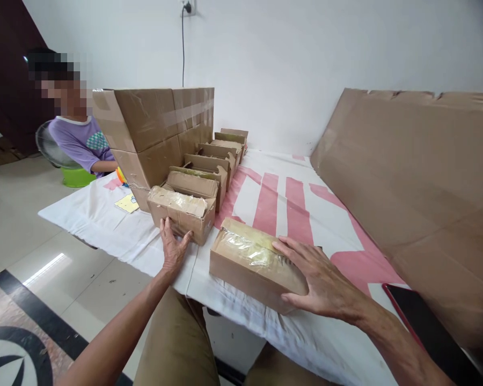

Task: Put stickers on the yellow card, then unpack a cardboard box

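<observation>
Logged a table under a white cloth with pink stripes (282, 203), carrying the taped box (245, 262) near its front edge. Took that taped box as the reference for everything else.

Right of it and beyond: noted a big cardboard sheet (418, 177) leaning against the wall. Left of it and beyond: noted a tall carton (153, 134), with a row of small boxes (209, 161) running away along the carton's flank. Far left, past the carton: marked another person in a purple shirt (84, 142) seated at the table's far corner.

Just left of the taped box, apart from it: recorded the front box (183, 212) of the row, tape wrinkled on top. Right of the taped box, near the table edge: spotted a dark phone (422, 316) lying flat. Well left, beside the carton's foot: saw a yellow card (126, 202).

Found the taped box skewed, long axis running from far-left to near-right. Recorded the right hand (317, 281) on its near-right end, fingers spread flat across the top, thumb down the near side; not clenched. Recorded the left hand (173, 246) clear of it, fingers released and laid against the near face of the front box. Judged the right hand the closer of the two to the taped box, already in contact.
</observation>
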The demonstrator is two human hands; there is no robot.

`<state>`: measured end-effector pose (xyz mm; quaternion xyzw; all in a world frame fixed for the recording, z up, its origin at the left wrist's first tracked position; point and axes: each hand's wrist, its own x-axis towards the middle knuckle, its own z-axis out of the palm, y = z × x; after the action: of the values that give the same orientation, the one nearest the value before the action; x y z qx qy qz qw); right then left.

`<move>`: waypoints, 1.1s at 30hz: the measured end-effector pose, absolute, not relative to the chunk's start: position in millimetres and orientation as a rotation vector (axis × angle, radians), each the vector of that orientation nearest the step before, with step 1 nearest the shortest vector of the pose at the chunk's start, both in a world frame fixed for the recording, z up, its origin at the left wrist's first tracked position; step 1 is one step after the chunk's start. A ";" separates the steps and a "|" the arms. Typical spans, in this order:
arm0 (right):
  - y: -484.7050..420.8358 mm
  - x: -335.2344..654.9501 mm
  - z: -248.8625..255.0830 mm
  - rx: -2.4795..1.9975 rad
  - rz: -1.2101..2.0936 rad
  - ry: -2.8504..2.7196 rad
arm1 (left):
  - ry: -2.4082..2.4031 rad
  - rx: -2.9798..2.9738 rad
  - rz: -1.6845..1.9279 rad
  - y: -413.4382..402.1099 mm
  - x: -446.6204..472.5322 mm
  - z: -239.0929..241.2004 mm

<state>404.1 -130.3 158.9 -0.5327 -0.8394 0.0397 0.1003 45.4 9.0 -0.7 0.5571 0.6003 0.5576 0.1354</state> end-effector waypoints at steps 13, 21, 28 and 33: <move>-139.5 394.3 167.6 -1.566 0.107 -2.507 | 1.664 1.504 1.406 1.8 45.9 48.1; -153.8 396.0 171.0 -1.492 0.124 -2.526 | 1.119 1.569 1.351 -86.3 95.2 96.8; -214.7 470.9 153.0 -1.779 0.126 -1.724 | 1.047 1.595 1.353 -89.0 127.3 95.0; -259.5 541.3 106.9 -2.137 0.049 -1.337 | 1.126 1.579 1.364 -110.8 136.3 92.7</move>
<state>541.3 -259.5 106.9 -0.8071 -0.5049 0.0185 0.3055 136.3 -110.8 92.7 0.6171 0.4400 0.5331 0.3759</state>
